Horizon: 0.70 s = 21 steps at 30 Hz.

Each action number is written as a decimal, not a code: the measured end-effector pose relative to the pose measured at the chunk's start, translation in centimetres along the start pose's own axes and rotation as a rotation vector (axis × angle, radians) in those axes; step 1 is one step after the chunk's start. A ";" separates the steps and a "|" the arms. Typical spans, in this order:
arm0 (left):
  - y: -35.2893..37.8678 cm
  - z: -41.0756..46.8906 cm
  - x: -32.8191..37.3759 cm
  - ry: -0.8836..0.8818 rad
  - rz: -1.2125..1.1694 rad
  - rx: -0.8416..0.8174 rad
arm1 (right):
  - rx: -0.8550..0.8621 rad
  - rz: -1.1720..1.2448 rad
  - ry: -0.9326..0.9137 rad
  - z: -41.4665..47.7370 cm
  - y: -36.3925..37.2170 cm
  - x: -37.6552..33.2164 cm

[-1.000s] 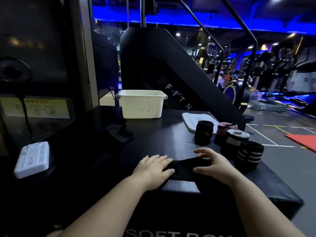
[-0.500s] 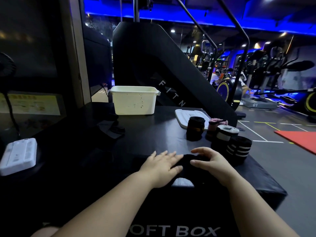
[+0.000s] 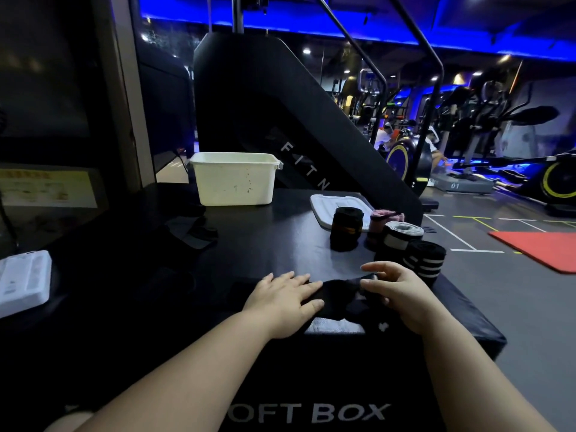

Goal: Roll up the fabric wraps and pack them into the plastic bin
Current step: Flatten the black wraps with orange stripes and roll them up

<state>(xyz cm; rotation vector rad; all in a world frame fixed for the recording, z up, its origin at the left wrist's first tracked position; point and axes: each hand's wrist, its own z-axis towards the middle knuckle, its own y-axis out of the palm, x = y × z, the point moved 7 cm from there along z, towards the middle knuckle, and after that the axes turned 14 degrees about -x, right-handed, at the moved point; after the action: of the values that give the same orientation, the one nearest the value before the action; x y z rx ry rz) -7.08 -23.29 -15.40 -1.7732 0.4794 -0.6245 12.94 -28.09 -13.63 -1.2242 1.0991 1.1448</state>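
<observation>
Left hand (image 3: 286, 299): flat, fingers straight, pressing the black wrap (image 3: 338, 294) down on the bench (image 3: 280, 238).
Right hand (image 3: 402, 294): fingers curled round the wrap's right end, where I judge the roll begins. The grip is dark and hard to read.
Wrap: lies along the near edge of the bench, between my hands. It is black on black, so I can barely follow its edges.
Edge risk: part of it may hang over the front. If I lift my left palm, the loose length could slide off.
Roll risk: a slack or skewed first turn would cone out and spring open.
Rolls (image 3: 424, 258): four stand just beside my right hand, and a wide sweep of it could topple them.
Bin (image 3: 233, 179): at the far side, well apart, with its lid (image 3: 330, 205) off to the right. A loose roll may unwind on the way there.
</observation>
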 end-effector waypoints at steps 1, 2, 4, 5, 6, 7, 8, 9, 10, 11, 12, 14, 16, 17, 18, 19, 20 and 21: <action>0.0 0.0 0.0 0.000 -0.005 0.003 | 0.006 0.003 -0.001 0.0 -0.1 0.1; 0.1 0.0 -0.1 0.000 -0.009 0.003 | 0.009 0.000 -0.001 -0.1 -0.1 0.2; 0.2 0.0 -0.2 0.004 -0.013 -0.007 | -0.013 -0.006 -0.004 -0.3 0.0 0.3; 0.3 0.0 -0.2 0.008 -0.016 -0.014 | -0.038 -0.009 -0.009 -0.4 0.2 0.2; 0.3 -0.1 -0.3 0.012 -0.020 -0.017 | -0.073 -0.017 -0.014 -0.5 0.4 0.1; 0.3 -0.1 -0.4 0.015 -0.024 -0.010 | -0.110 -0.036 -0.018 -0.6 0.5 0.0; 0.1 -0.1 -0.4 0.019 -0.034 0.009 | -0.146 -0.068 -0.016 -0.8 0.7 -0.1; -0.1 -0.1 -0.5 0.025 -0.051 0.041 | -0.173 -0.107 -0.008 -0.9 0.9 -0.2; -0.5 -0.2 -0.6 0.033 -0.075 0.082 | -0.186 -0.143 0.002 -1.0 1.1 -0.4; -0.8 -0.4 -0.7 0.037 -0.104 0.117 | -0.183 -0.174 0.004 -1.1 1.2 -0.6; -1.0 -0.5 -0.8 0.037 -0.138 0.141 | -0.167 -0.204 -0.001 -1.2 1.3 -0.8; -1.3 -0.8 -0.9 0.034 -0.197 0.172 | -0.101 -0.264 -0.018 -1.2 1.3 -1.0; -1.5 -1.1 -1.0 0.045 -0.225 0.195 | -0.024 -0.321 -0.026 -1.1 1.0 -1.0; -1.6 -1.3 -1.0 0.057 -0.241 0.191 | 0.012 -0.344 -0.037 -1.0 0.9 -1.0; -1.6 -1.5 -1.1 0.071 -0.259 0.179 | 0.050 -0.363 -0.051 -0.9 0.8 -1.1; -1.6 -1.7 -1.2 0.081 -0.269 0.162 | 0.084 -0.376 -0.066 -0.8 0.7 -1.2; -1.6 -2.0 -1.4 0.089 -0.268 0.158 | 0.112 -0.377 -0.075 -0.7 0.8 -1.2; -1.8 -2.3 -1.6 0.090 -0.256 0.175 | 0.137 -0.379 -0.077 -0.6 0.8 -1.2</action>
<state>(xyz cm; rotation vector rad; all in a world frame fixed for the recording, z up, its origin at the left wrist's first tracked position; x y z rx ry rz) -9.80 -23.51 -13.45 -1.6563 0.2509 -0.9016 12.05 -28.71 -12.53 -1.2077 0.8282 0.8070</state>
